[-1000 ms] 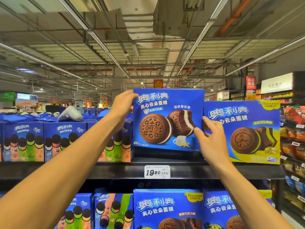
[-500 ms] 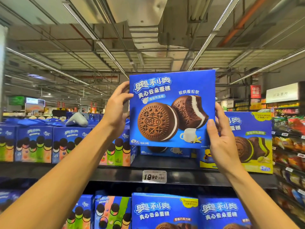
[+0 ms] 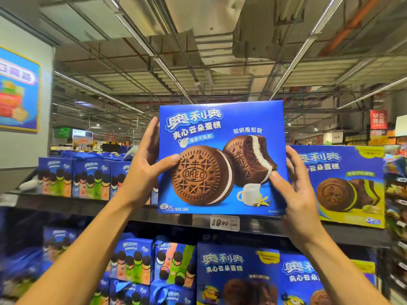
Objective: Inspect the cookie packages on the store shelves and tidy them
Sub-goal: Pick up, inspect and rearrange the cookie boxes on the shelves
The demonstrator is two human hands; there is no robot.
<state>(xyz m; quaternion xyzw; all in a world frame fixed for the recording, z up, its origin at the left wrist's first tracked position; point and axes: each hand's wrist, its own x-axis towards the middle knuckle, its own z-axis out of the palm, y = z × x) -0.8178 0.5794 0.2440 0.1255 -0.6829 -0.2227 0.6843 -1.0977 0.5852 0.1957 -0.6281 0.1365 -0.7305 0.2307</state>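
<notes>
I hold a blue Oreo cake box (image 3: 220, 137) up in front of me, clear of the top shelf (image 3: 66, 204), its printed front facing me. My left hand (image 3: 146, 164) grips its left edge, thumb across the front. My right hand (image 3: 295, 190) grips its lower right edge, thumb on the front. A blue and yellow-green Oreo cake box (image 3: 343, 183) stands on the shelf just to the right, partly hidden by my right hand.
Blue boxes with coloured cookie tubes (image 3: 74, 179) line the top shelf on the left. A price tag reading 19.90 (image 3: 224, 222) hangs on the shelf edge. More Oreo boxes (image 3: 233, 274) fill the lower shelf. Snack racks (image 3: 396, 194) stand at the far right.
Both hands have lifted the blue box off the top shelf and brought it up and closer to me. My left thumb now lies across its front.
</notes>
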